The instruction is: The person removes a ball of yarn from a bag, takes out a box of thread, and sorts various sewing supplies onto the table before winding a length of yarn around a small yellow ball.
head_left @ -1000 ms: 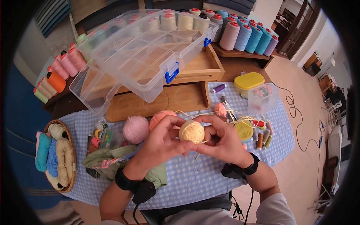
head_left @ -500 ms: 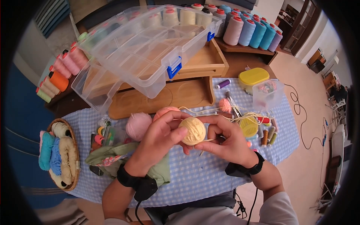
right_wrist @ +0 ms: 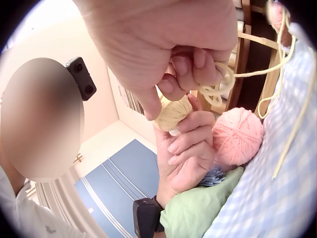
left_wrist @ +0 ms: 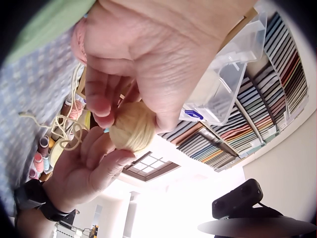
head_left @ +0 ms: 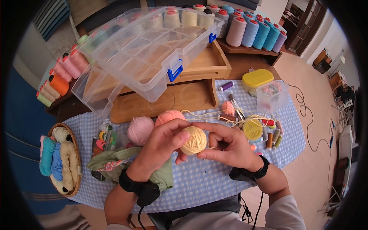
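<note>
A pale yellow yarn ball [head_left: 194,141] is held above the checked cloth, between both hands. The left hand [head_left: 163,143] grips it from its left side, thumb across the front. At its right side, the right hand [head_left: 232,145] has its forefinger and thumb at the ball, the other fingers curled in. In the right wrist view, loops of yellow yarn [right_wrist: 218,91] hang by the right hand's curled fingers. The left wrist view shows the ball [left_wrist: 132,127] between the fingertips of both hands. Loose yellow strands [head_left: 249,119] trail over the items at the right.
Pink ball [head_left: 140,130] and coral ball [head_left: 168,116] lie behind the left hand. Green cloth [head_left: 161,176] is under the left wrist. A clear divided case [head_left: 134,57] stands on a wooden rack [head_left: 153,105]. Scissors [head_left: 237,107] and small spools [head_left: 270,141] lie right; a yarn basket [head_left: 78,168] left.
The ball has turned between the fingers and moved slightly left and down, with its wound strands facing differently. The right forefinger now reaches straighter over toward the ball's top.
</note>
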Motion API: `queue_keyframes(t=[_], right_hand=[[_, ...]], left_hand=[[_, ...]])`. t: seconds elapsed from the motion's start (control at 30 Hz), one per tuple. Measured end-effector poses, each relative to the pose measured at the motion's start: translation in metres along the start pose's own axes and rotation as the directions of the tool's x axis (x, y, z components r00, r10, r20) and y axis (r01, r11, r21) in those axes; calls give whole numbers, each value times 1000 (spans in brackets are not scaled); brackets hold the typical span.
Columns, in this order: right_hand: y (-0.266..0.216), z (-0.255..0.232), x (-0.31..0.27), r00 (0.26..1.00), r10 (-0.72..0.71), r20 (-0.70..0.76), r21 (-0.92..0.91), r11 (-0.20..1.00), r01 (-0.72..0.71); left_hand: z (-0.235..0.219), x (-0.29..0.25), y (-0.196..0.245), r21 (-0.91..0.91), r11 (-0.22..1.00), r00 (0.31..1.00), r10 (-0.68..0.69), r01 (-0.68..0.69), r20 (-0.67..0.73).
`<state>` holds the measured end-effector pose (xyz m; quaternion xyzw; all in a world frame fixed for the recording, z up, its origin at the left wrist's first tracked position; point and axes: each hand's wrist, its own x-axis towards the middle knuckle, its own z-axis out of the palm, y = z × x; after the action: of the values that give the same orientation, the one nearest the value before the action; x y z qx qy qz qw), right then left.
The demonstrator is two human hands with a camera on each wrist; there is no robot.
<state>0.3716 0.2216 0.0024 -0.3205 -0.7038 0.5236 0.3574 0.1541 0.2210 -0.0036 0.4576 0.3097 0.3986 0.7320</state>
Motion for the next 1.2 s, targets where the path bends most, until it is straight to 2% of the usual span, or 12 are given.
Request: queue_keyframes(t=[0.1, 0.4, 0.47, 0.5, 0.57, 0.7, 0.77, 0.87, 1.17, 1.2], right_hand=[[-4, 0, 1, 1000, 30, 0, 8, 1000, -30], [-6, 1, 0, 997, 57, -44, -29, 998, -58], [-5, 1, 0, 996, 55, -69, -31, 998, -58], [-4, 0, 1, 995, 56, -82, -39, 997, -59], [-5, 0, 1, 994, 58, -95, -45, 997, -62], [-9, 0, 1, 991, 123, -56, -43, 991, -126], [-8, -1, 1, 990, 137, -44, -37, 990, -139], [-4, 1, 1, 995, 84, -46, -23, 996, -86], [-6, -2, 2, 993, 120, 5, 19, 993, -120], [-6, -4, 2, 987, 152, 52, 77, 985, -156]], left_hand=[[-1, 1, 2, 39, 999, 1000, 25, -25, 8], [3, -1, 2, 40, 999, 999, -27, 28, -23], [3, 2, -5, 68, 991, 993, 118, -119, 14], [4, 2, -4, 68, 990, 993, 119, -120, 16], [8, 2, -2, 107, 990, 996, 90, -87, -24], [3, 0, 3, 139, 989, 998, 52, -49, -20], [1, -1, 4, 137, 990, 999, -29, 35, -39], [3, -2, 4, 158, 987, 998, -8, 18, -65], [0, -2, 4, 152, 988, 1000, -16, 18, -17], [0, -2, 4, 152, 988, 1000, -15, 18, -17]])
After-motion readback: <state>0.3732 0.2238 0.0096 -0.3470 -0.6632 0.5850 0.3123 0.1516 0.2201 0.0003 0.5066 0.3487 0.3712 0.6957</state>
